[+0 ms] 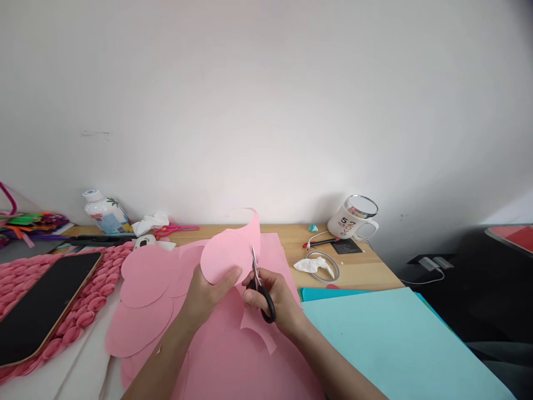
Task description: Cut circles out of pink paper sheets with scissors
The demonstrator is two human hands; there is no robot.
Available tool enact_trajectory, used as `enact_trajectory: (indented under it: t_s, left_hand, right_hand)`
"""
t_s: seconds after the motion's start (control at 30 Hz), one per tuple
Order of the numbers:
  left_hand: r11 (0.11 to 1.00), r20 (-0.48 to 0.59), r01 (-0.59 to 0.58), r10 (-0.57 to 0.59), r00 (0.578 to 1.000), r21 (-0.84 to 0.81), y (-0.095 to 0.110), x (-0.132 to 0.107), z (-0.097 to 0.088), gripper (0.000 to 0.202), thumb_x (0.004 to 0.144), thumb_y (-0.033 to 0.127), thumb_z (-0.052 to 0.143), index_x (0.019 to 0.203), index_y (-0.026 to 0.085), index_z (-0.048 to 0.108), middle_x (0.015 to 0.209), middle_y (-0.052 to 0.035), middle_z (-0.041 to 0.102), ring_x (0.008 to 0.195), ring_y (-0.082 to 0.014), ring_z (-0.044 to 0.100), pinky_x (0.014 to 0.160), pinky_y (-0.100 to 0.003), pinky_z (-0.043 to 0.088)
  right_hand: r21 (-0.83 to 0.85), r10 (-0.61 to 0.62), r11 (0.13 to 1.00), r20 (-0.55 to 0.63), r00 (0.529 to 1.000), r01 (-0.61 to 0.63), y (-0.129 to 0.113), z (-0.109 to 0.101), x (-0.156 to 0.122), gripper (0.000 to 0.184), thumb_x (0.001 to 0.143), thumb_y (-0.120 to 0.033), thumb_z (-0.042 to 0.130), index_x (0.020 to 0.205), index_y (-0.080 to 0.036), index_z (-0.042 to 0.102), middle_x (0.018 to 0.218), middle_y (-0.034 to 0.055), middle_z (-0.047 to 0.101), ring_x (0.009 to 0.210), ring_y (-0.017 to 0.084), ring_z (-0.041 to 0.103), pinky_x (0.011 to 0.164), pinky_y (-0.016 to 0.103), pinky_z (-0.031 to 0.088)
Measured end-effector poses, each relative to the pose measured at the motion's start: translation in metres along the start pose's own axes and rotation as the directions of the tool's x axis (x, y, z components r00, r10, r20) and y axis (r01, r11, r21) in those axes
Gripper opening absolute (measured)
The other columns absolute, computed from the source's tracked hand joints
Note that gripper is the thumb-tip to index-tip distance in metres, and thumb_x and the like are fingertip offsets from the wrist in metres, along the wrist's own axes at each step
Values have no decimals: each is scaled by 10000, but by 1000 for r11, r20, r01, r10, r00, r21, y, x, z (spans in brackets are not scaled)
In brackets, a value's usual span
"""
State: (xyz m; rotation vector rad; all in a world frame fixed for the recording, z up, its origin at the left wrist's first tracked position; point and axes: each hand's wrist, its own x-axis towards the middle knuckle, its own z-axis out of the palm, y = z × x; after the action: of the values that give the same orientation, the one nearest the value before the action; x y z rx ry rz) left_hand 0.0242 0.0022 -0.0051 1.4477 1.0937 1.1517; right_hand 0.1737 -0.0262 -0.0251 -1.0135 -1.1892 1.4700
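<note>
The pink paper round [227,253] is held up off the desk at the middle of the view, its upper edge curling over away from the person, its lower edge pinched by the left hand [204,297], thumb on the near face and the other fingers hidden behind it. Its right edge meets the scissors [259,280] just beside that thumb: the blades enter the paper from below on the right. Their long axis runs nearly straight away from the person, tips tilted slightly left, and they look almost closed. The right hand [281,303] is clenched through the black handles, low and to the right of the round, so the paper lies up and to the left of those fingers, and the two hands are near each other without touching. Beneath both hands lies a large pink sheet [233,361] with a curved cut in it, and to its left a loose stack of pink cut rounds [144,286]. Further left a dark tablet [41,305] rests on a pink knitted mat [95,303]. To the right lies a teal sheet [387,344]; behind it, a tape ring [333,272] and a white mug [353,219] near the wall.
</note>
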Motion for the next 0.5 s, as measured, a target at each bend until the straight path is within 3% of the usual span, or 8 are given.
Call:
enact_trajectory:
  t_s: [0.5]
  left_hand:
    - [999, -49, 41, -41, 998, -4, 0, 0, 1, 318, 733, 374, 647, 941, 135, 666, 937, -92, 715, 922, -263, 646, 733, -322, 545]
  right_hand:
    - [-8, -8, 1000, 3, 1000, 8, -1, 2, 0, 303, 631, -402, 719, 659, -171, 525, 463, -64, 445, 433, 86, 376, 431, 218, 280]
